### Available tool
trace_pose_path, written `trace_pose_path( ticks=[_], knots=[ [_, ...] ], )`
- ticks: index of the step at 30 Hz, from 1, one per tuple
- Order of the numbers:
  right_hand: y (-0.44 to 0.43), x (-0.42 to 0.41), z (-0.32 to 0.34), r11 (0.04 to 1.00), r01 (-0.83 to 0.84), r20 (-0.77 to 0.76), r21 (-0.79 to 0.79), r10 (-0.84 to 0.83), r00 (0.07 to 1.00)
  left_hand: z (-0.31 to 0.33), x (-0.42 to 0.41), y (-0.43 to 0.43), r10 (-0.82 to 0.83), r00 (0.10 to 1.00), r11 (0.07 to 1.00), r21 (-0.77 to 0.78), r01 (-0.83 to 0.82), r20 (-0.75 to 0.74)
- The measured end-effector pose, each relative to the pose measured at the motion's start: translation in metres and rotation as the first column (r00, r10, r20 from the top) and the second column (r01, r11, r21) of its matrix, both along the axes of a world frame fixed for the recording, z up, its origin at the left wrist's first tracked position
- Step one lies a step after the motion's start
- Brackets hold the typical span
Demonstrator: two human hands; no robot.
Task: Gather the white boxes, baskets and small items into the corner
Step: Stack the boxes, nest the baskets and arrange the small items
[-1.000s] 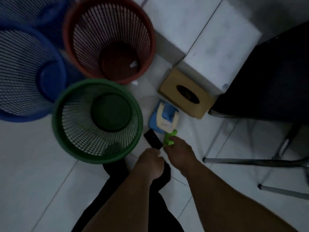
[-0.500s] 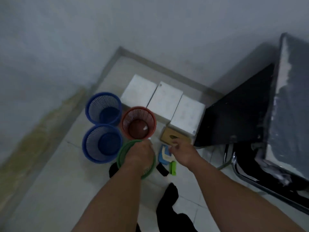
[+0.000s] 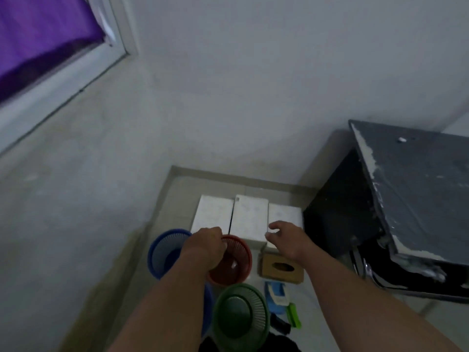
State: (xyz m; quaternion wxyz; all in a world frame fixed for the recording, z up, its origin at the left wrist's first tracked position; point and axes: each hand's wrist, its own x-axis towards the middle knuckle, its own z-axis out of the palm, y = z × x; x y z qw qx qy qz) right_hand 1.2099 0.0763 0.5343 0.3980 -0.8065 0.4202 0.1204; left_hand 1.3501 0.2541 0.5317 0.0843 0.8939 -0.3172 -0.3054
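Three white boxes [image 3: 250, 218] stand side by side in the room's corner. In front of them are a blue basket [image 3: 165, 252], a red basket [image 3: 238, 265] and a green basket [image 3: 241, 313]. A brown tissue box [image 3: 280, 269], a blue and cream item [image 3: 278, 295], a green item [image 3: 293, 315] and a black item [image 3: 279, 325] lie to the right of the baskets. My left hand [image 3: 205, 243] hovers in a loose fist above the red basket, holding nothing. My right hand [image 3: 285, 238] hangs open over the right box, fingers spread.
A dark table [image 3: 416, 189] with a chipped white edge stands at the right, with a black panel [image 3: 340, 207] beneath it next to the boxes. A window with a purple curtain [image 3: 38, 34] is at the upper left. My dark-clad legs are at the bottom.
I have stood up, so the view has risen and the corner looks farther away. Both hands let go of the small items on the floor and lifted, empty.
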Motion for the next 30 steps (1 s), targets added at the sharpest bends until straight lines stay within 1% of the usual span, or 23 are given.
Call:
trace_pose_path(
  ticks=[6, 10, 12, 16, 23, 26, 30],
  knots=[
    [-0.005, -0.009, 0.022, 0.996, 0.053, -0.028, -0.067, -0.055, 0.998, 0.026, 0.005, -0.009, -0.112, 0.993, 0.991, -0.071, 0.116, 0.046],
    [-0.004, 0.002, 0.029, 0.992, 0.021, -0.042, -0.122, -0.026, 0.999, 0.039, 0.019, 0.002, -0.049, 0.996, 0.992, -0.116, 0.058, 0.076],
    [-0.005, 0.013, 0.032, 0.99, 0.004, -0.032, -0.141, -0.009, 0.999, 0.04, 0.028, 0.011, -0.035, 0.996, 0.993, -0.108, 0.044, 0.081],
    [-0.004, 0.03, 0.035, 0.982, -0.047, -0.021, -0.185, 0.043, 0.999, 0.042, 0.042, 0.016, -0.048, 0.991, 0.998, -0.041, 0.054, 0.123],
    [-0.04, 0.027, 0.022, 0.98, 0.017, -0.022, -0.2, -0.022, 1.0, 0.042, 0.042, -0.046, -0.169, 0.973, 0.978, -0.099, 0.185, 0.155],
    [-0.063, 0.021, 0.007, 0.981, 0.013, -0.047, -0.196, -0.023, 0.999, 0.029, 0.037, -0.076, -0.211, 0.963, 0.967, -0.111, 0.231, 0.166],
    [-0.097, 0.016, -0.022, 0.97, -0.027, -0.103, -0.242, 0.001, 0.995, 0.0, 0.031, -0.119, -0.29, 0.936, 0.946, -0.089, 0.312, 0.2]
  ],
)
